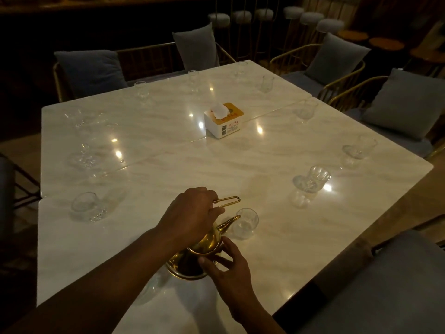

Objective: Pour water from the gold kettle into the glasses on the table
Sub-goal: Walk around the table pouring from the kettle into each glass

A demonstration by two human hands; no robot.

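Note:
The gold kettle is tilted over the near part of the white marble table, its spout tip at the rim of a clear glass. My left hand grips the kettle's gold loop handle from above. My right hand rests its fingers and thumb against the kettle's lower body and lid. Several more clear glasses stand round the table's edges, among them one at the near left and one at the right. Another glass shows partly under my left forearm.
A white and orange tissue box stands at the table's centre. Gold-framed chairs with grey cushions surround the table. White bar stools line the dark back of the room.

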